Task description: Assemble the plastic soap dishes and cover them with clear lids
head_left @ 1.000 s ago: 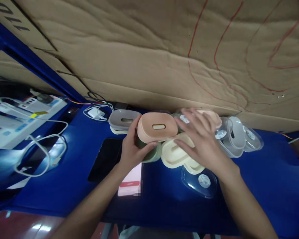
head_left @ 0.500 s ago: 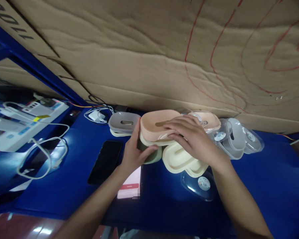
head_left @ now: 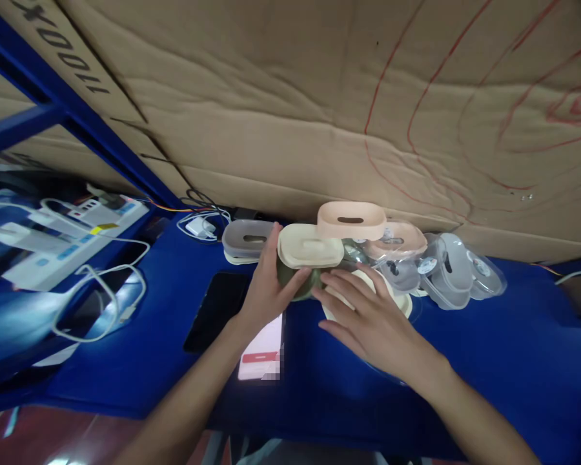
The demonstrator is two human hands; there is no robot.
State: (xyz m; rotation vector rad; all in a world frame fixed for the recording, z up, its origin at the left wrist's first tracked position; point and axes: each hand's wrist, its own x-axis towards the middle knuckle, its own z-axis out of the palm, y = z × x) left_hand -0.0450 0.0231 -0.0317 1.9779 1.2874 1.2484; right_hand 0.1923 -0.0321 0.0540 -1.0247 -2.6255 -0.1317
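Observation:
My left hand (head_left: 266,284) grips a cream oval tray (head_left: 310,245) with a raised middle, its fingers along the left side and the thumb at the front. Beneath that tray is a green container (head_left: 300,289), partly covered. My right hand (head_left: 363,316), fingers spread, hovers over or rests on more cream trays (head_left: 403,303); contact cannot be made out. Behind stands a peach oval box (head_left: 351,223) with a slot, beside a second peach piece (head_left: 401,240). A grey slotted box (head_left: 246,237) sits on a cream piece left of my left hand.
Clear-covered grey boxes (head_left: 452,271) lie to the right. A black phone (head_left: 215,310) and a lit phone (head_left: 261,355) lie in front. At left are a power strip (head_left: 77,252) and white cables. A cardboard wall (head_left: 271,116) closes the back of the blue table (head_left: 513,361).
The peach box has left my hands and now sits farther back and right. The cream tray stays in my left hand. My right hand has come forward and down, fingers spread.

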